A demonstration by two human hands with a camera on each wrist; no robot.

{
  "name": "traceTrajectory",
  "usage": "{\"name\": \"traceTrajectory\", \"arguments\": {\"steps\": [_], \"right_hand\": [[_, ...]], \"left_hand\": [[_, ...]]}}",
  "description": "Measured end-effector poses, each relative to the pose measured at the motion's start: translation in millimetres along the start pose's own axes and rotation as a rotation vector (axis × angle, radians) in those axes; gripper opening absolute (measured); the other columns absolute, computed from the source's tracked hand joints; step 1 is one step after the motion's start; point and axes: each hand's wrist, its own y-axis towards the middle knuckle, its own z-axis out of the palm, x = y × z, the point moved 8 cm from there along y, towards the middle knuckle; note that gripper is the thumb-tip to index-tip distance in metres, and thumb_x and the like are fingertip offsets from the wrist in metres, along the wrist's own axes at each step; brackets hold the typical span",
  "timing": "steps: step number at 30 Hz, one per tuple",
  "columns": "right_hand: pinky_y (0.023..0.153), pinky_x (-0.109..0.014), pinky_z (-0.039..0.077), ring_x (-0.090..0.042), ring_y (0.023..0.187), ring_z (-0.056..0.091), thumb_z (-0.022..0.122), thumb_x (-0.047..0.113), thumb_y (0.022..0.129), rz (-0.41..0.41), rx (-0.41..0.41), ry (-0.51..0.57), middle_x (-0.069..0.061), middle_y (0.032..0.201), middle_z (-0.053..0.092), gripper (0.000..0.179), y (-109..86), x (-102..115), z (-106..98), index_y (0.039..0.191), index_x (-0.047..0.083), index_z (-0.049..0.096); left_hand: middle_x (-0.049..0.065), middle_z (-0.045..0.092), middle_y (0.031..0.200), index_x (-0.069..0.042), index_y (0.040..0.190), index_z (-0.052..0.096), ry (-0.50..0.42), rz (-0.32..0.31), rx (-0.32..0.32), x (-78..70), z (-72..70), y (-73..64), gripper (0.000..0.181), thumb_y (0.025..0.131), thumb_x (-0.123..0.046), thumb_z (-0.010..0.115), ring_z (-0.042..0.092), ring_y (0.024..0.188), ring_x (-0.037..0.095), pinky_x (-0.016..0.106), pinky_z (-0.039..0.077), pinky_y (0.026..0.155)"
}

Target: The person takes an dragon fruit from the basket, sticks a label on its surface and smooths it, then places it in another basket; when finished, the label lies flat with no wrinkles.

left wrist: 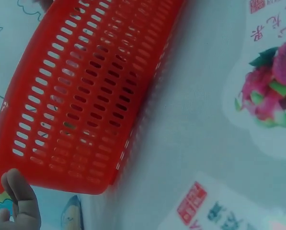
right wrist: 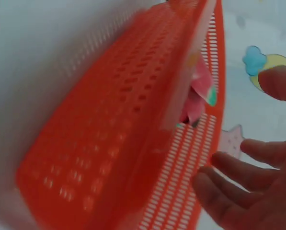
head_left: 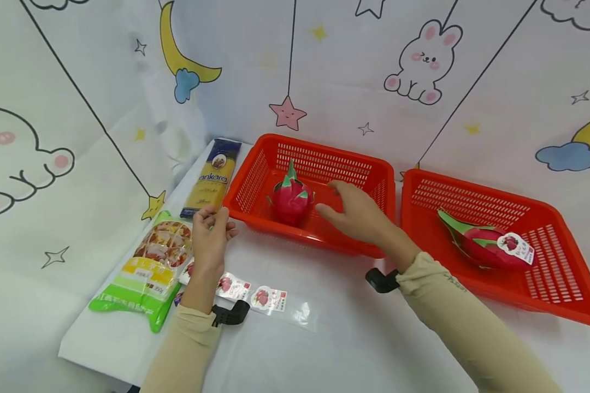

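Note:
A dragon fruit (head_left: 292, 201) with green leaf tips stands in the left red basket (head_left: 300, 236). My right hand (head_left: 356, 213) is over that basket's right side, thumb and fingers spread apart, holding nothing. The right wrist view shows the same hand (right wrist: 253, 177) beside the basket rim, with part of the pink fruit (right wrist: 198, 93) behind the rim. My left hand (head_left: 211, 234) is by the basket's near left corner, fingers loosely bent and nothing visible in them. In the left wrist view, its fingers (left wrist: 24, 201) appear at the basket corner; whether they touch it I cannot tell.
Another red basket (head_left: 472, 284) on the right holds a dragon fruit (head_left: 496, 248) with a white label. A yellow and blue Ankara packet (head_left: 211, 177) and a green-ended food bag (head_left: 149, 267) lie left. A strip of dragon-fruit stickers (head_left: 263, 298) lies on the white table (head_left: 334, 338).

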Motion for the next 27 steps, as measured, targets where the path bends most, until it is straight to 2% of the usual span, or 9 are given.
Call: {"name": "traceTrajectory", "arguments": {"steps": [3, 8, 13, 20, 27], "right_hand": [[0.106, -0.055, 0.051, -0.035, 0.136, 0.051, 0.067, 0.048, 0.094, 0.035, 0.08, 0.038, -0.015, 0.151, 0.05, 0.081, 17.7, 2.3, 18.2, 0.155, 0.007, 0.034], [0.098, -0.048, 0.056, -0.028, 0.121, 0.057, 0.069, 0.053, 0.092, 0.059, 0.147, 0.1, -0.009, 0.134, 0.059, 0.077, 40.9, 7.9, 36.5, 0.148, 0.01, 0.038], [0.099, -0.045, 0.055, -0.029, 0.121, 0.055, 0.066, 0.056, 0.093, 0.108, 0.219, 0.131, -0.011, 0.133, 0.057, 0.077, 57.6, 14.2, 47.1, 0.146, 0.009, 0.036], [0.081, -0.036, 0.06, -0.029, 0.111, 0.058, 0.066, 0.059, 0.091, 0.188, 0.224, 0.114, -0.013, 0.127, 0.056, 0.082, 74.0, 18.2, 56.5, 0.145, 0.006, 0.034], [0.083, -0.037, 0.061, -0.029, 0.113, 0.058, 0.071, 0.058, 0.088, 0.24, 0.242, 0.092, -0.012, 0.129, 0.056, 0.083, 84.7, 18.0, 68.6, 0.143, 0.007, 0.035]], "left_hand": [[0.003, 0.05, 0.111, -0.005, 0.147, 0.036, -0.025, -0.039, 0.042, 3.8, 5.3, 2.8, 0.053, 0.105, -0.029, 0.056, 0.064, 0.082, 0.011, 0.024, 0.06, 0.08], [0.005, 0.058, 0.106, -0.003, 0.147, 0.045, -0.075, -0.057, 0.096, 7.1, 9.1, 6.4, 0.047, 0.106, -0.026, 0.054, 0.065, 0.079, 0.008, 0.024, 0.061, 0.08], [0.004, 0.061, 0.101, -0.003, 0.143, 0.05, -0.102, -0.078, 0.106, 8.9, 6.8, 7.4, 0.042, 0.106, -0.024, 0.054, 0.067, 0.082, 0.011, 0.031, 0.061, 0.089], [0.006, 0.061, 0.1, 0.0, 0.14, 0.051, -0.115, -0.083, 0.11, 6.3, 5.6, 7.1, 0.04, 0.106, -0.02, 0.054, 0.066, 0.084, 0.014, 0.027, 0.061, 0.083], [0.006, 0.061, 0.098, 0.001, 0.138, 0.051, -0.133, -0.072, 0.117, 4.3, 5.9, 8.3, 0.038, 0.106, -0.018, 0.054, 0.066, 0.081, 0.013, 0.027, 0.062, 0.082]]}}
